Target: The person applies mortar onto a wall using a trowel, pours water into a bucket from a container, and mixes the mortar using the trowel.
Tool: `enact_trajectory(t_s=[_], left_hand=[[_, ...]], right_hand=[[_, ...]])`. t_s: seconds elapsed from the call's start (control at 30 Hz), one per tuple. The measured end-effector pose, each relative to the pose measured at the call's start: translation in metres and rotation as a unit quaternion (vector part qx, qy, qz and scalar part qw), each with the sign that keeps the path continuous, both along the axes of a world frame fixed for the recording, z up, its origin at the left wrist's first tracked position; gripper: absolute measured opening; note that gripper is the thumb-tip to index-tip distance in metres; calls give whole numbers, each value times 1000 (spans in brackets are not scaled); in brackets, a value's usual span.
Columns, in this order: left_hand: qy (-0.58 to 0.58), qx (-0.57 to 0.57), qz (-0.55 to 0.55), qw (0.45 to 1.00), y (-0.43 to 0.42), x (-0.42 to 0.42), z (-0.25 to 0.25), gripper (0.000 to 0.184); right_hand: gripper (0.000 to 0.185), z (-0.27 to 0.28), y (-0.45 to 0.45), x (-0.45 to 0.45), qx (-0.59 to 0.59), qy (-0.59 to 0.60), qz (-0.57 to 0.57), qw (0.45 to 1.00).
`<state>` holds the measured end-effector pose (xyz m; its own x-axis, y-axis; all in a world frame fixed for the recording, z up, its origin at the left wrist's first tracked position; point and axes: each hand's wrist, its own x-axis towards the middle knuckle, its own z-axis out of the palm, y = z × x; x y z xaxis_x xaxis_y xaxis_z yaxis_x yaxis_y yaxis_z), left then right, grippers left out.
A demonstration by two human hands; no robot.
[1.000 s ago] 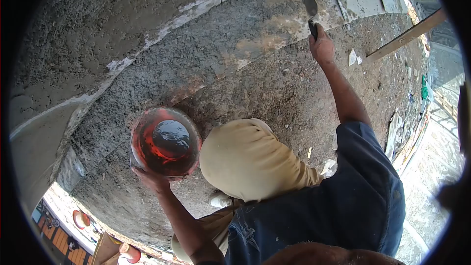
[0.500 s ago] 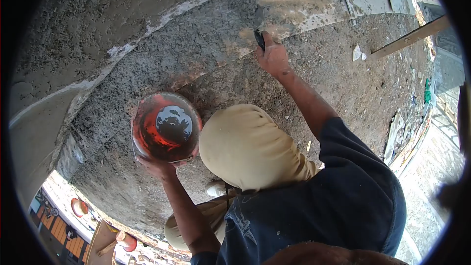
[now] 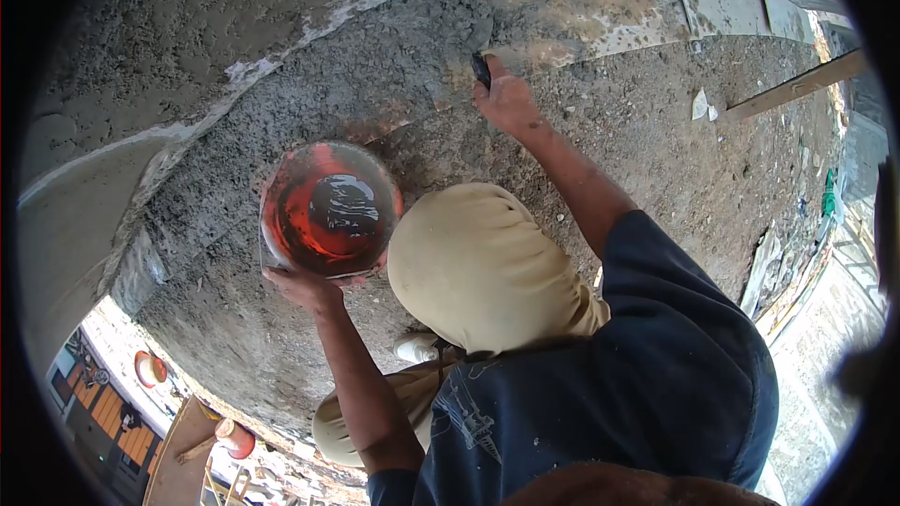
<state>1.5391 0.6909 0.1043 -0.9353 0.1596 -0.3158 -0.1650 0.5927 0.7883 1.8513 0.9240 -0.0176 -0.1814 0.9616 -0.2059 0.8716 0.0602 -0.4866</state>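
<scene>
A red bucket (image 3: 286, 215) with dark, shiny liquid in it sits at the left of my bent knee. My left hand (image 3: 305, 288) is closed on the near edge of the bucket. My right hand (image 3: 509, 103) reaches out to the rough, mortar-covered strip (image 3: 394, 56) along the foot of the wall. Its fingers are wrapped round the black handle of a trowel (image 3: 481, 69). The grey blade is hard to make out against the mortar.
A rough plastered wall (image 3: 169, 37) rises at the upper left. Flat pale boards (image 3: 717, 0) line the far right of the strip. A wooden plank (image 3: 797, 86) juts in from the right. More red buckets (image 3: 236, 439) stand at the lower left.
My left hand and the bucket have moved slightly farther out, and the liquid's surface now ripples. My right hand has shifted a little left with the trowel. The view has turned slightly.
</scene>
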Motion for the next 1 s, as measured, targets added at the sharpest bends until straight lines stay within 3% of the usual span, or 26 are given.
enact_trajectory(t_s=[0.1, 0.2, 0.23, 0.27, 0.33, 0.4, 0.43, 0.5, 0.57, 0.63, 0.7, 0.73, 0.8, 0.9, 0.97, 1.0], left_hand=[[97, -121, -98, 983, -24, -22, -29, 71], [-57, 3, 44, 997, 6, 9, 15, 73], [-24, -29, 8, 999, 1, 6, 10, 74], [10, -61, -27, 998, -7, 1, 1, 76], [32, -80, -47, 995, -10, 2, -1, 78], [9, -56, -23, 998, 0, 8, 9, 79], [17, -59, -31, 998, -1, 9, 8, 79], [34, -63, -53, 996, -5, 2, 1, 80], [48, -73, -65, 994, -17, -16, -20, 81], [34, -72, -44, 996, -17, -11, -14, 82], [-4, -56, 5, 998, 12, 16, 21, 82], [-11, -44, 15, 999, 11, 16, 20, 82], [-27, -18, 35, 999, 8, 14, 16, 82], [48, -118, -44, 991, 5, 13, 14, 82], [48, -97, -31, 994, 8, 18, 16, 81], [49, -86, -25, 995, 10, 19, 17, 81]], right_hand=[[53, 55, -7, 52, -5, -18, 30, 999], [54, 20, 24, 106, 51, 26, -142, 988], [53, -1, 46, 122, 87, 60, -181, 978], [54, -6, 69, 122, -5, 140, -259, 956], [56, 3, 107, 113, -187, 291, -390, 853], [55, 35, 95, 51, -175, 152, -233, 944], [55, 11, 83, 30, -4, -103, 12, 995], [55, 2, 59, 24, 102, -261, 188, 941], [55, 58, 25, 17, -27, -80, 56, 995], [58, 83, 17, 45, -30, -28, 44, 998], [51, 47, 12, 84, 82, -5, -74, 994], [47, 39, 10, 99, 25, 88, -178, 980], [41, 30, 9, 119, -87, 266, -371, 886], [35, 30, -10, 67, -160, 319, -430, 829], [39, 6, -22, 9, -174, 260, -254, 915], [44, 0, -26, -28, -91, 187, -174, 962]])
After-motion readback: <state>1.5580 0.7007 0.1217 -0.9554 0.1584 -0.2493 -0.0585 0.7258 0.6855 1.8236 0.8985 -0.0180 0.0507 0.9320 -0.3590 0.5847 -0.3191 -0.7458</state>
